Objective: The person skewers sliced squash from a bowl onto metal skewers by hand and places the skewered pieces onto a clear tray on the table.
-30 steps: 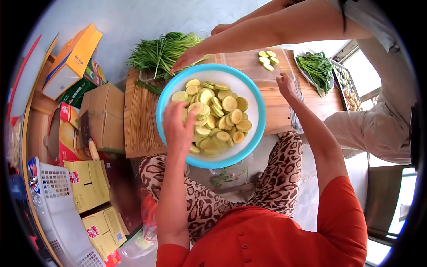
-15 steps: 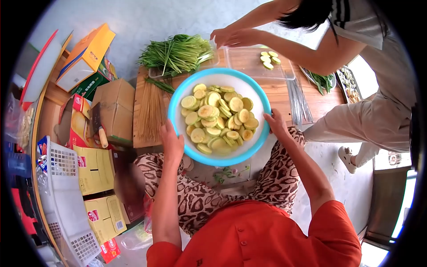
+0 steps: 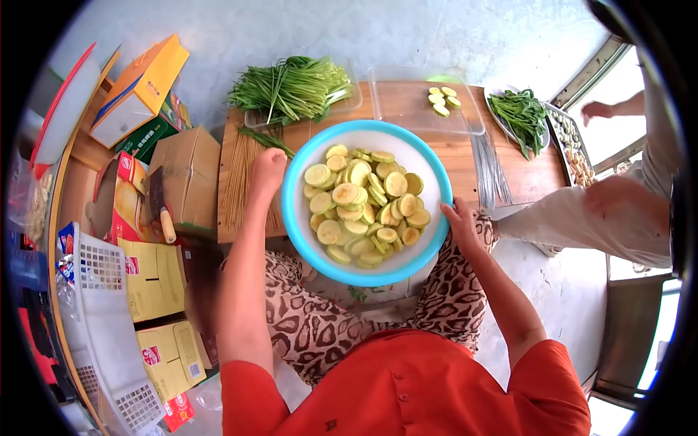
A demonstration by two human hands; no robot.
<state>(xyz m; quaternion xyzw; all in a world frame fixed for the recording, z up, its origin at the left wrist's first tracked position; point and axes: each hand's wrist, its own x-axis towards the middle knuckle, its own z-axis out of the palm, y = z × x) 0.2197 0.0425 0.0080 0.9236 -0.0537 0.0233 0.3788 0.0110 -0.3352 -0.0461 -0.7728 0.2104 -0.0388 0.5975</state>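
Observation:
A white basin with a blue rim, full of zucchini slices, sits in front of me at the table's near edge. My right hand grips its right rim. Off the rim, my left hand is curled closed above the wooden skewers, near a few green stalks. Whatever is inside its fingers is hidden. Behind the basin, a clear plastic tray has a few zucchini slices in its right part.
Bundled green stems lie at the back left; metal skewers and a plate of leafy greens are to the right. A co-worker stands at far right. A cleaver rests by cardboard boxes on the left.
My left hand has let go of the basin's left rim and moved up over the wooden skewers. The basin has shifted slightly right and nearer me. The co-worker has moved away to the right.

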